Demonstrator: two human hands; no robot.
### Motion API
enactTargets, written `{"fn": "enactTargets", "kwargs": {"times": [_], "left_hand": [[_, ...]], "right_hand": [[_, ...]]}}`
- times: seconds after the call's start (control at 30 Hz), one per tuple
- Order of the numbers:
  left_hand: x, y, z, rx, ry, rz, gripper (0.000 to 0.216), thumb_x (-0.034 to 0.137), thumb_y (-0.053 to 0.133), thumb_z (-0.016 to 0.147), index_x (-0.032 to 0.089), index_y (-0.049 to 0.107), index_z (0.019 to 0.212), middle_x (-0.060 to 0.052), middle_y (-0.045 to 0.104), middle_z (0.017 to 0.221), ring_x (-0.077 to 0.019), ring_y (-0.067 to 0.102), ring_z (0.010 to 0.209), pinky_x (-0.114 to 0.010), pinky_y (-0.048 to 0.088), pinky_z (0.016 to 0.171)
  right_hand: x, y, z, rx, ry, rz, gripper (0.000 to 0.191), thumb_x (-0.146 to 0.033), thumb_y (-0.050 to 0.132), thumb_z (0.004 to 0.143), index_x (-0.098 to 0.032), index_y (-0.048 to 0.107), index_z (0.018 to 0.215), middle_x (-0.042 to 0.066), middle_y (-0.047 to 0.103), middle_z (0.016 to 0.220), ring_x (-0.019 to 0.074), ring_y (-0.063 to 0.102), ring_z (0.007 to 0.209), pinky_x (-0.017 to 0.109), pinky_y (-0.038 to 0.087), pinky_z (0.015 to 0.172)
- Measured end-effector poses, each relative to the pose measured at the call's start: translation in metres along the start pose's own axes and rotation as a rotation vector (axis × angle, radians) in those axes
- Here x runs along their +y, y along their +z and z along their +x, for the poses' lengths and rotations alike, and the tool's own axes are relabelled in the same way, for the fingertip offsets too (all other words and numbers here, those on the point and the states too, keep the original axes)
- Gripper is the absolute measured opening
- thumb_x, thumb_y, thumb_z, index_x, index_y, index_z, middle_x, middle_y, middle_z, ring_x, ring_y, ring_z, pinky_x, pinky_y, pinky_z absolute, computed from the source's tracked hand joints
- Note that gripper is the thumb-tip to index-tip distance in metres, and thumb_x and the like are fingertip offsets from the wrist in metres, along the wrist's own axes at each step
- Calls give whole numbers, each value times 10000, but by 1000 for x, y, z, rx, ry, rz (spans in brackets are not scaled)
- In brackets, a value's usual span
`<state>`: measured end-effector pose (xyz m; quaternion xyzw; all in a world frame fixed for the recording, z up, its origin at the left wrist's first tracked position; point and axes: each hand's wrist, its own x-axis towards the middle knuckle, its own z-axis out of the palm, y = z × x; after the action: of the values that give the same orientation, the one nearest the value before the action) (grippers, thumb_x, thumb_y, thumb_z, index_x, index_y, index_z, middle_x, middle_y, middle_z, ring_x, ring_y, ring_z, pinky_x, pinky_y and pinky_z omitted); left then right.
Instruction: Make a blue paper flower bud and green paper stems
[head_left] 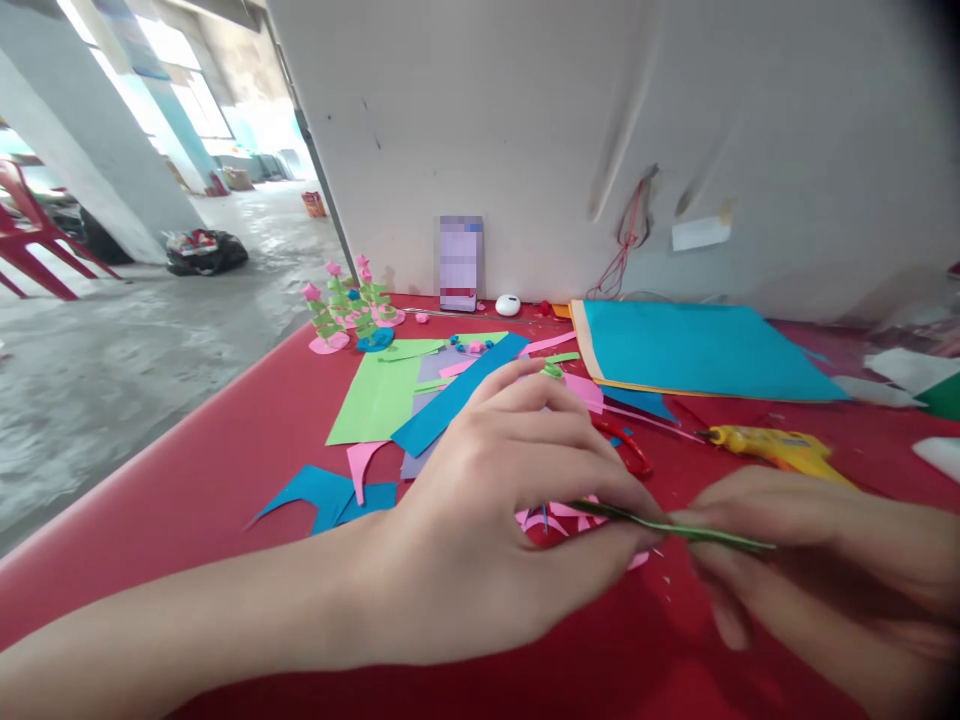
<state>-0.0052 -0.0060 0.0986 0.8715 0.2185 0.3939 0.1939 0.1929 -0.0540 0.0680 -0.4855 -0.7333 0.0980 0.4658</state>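
Observation:
My left hand [510, 500] and my right hand [810, 560] meet low over the red table [225, 480]. Both pinch a thin green paper strip [675, 528] that runs between them, seen edge-on. The left fingers are curled around its left end, the right fingers are pressed together on its right end. Pink paper scraps [551, 515] lie under the left hand. Red-handled scissors [626, 450] rest just beyond the left fingers.
A yellow glue gun [772, 447] lies behind my right hand. A stack of blue and orange sheets [697, 350], a green sheet [379, 395], a blue strip [457, 393] and blue offcuts [330, 495] lie on the table. Small paper trees [349, 310] stand at the far left corner by the wall.

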Motion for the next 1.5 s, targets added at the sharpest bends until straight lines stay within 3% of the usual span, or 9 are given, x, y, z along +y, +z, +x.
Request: {"fn": "enactTargets", "kwargs": {"times": [0.1, 0.3, 0.53, 0.63, 0.8, 1.03, 1.2, 1.37, 1.5], "left_hand": [[-2, 3, 0, 12, -14, -53, 45, 92, 630, 740, 108, 672, 745, -14, 664, 666, -114, 537, 688, -338, 438, 879], [-3, 5, 1, 14, -34, -77, 43, 90, 634, 728, 102, 674, 741, -22, 662, 660, -117, 536, 677, -318, 451, 812], [-6, 7, 2, 94, 83, 20, 22, 115, 680, 697, 132, 683, 711, -7, 681, 653, -128, 548, 667, -351, 453, 829], [-6, 6, 1, 123, 140, 70, 42, 128, 697, 685, 142, 687, 724, -1, 690, 671, -139, 559, 682, -389, 448, 852], [-3, 4, 1, 136, 157, 95, 40, 130, 702, 682, 140, 687, 717, 4, 688, 655, -139, 572, 671, -432, 424, 904], [-7, 8, 0, 165, 102, 21, 41, 116, 705, 665, 139, 685, 693, 7, 671, 614, -126, 553, 640, -398, 455, 853], [-8, 12, 0, 151, 61, -60, 40, 92, 684, 668, 125, 661, 670, 4, 651, 589, -106, 534, 599, -355, 462, 810], [-9, 13, 0, 83, 28, -108, 51, 76, 667, 686, 119, 652, 708, -1, 655, 627, -107, 547, 615, -307, 464, 733], [-9, 11, -2, 113, 61, -21, 215, 189, 690, 721, 135, 611, 914, -19, 674, 813, -127, 592, 767, -330, 441, 854]], "right_hand": [[5, -5, -3, -89, 7, -38, 141, -347, 650, 700, -383, 665, 836, -22, 655, 632, 203, 656, 615, 290, 571, 533], [2, -3, -3, -56, 48, -26, 71, -356, 661, 695, -354, 687, 761, -15, 625, 573, 191, 628, 535, 279, 539, 464], [3, 3, -1, -53, 343, 434, 76, -298, 710, 661, -327, 668, 717, -46, 637, 548, 121, 539, 305, 200, 468, 254], [-3, 3, 2, -82, 355, 417, 61, -330, 686, 682, -302, 656, 638, -61, 524, 388, 93, 484, 256, 157, 426, 238], [-16, 5, 7, 38, 578, 372, 169, -455, 700, 610, -313, 611, 584, -78, 446, 333, 82, 449, 257, 156, 426, 274], [-8, 3, 5, -57, 328, 338, 37, -365, 670, 687, -347, 646, 708, -64, 566, 432, 94, 483, 254, 163, 389, 222], [-3, 4, 4, -43, 185, 219, 88, -334, 686, 660, -345, 679, 748, -42, 554, 450, 129, 495, 302, 231, 393, 244], [9, 4, -5, 53, 184, 216, 74, -385, 689, 607, -312, 678, 607, -10, 550, 428, 186, 544, 371, 262, 412, 255], [11, 3, -9, 91, 188, 189, 117, -404, 680, 599, -300, 655, 551, -8, 542, 416, 197, 558, 396, 265, 426, 273]]}}
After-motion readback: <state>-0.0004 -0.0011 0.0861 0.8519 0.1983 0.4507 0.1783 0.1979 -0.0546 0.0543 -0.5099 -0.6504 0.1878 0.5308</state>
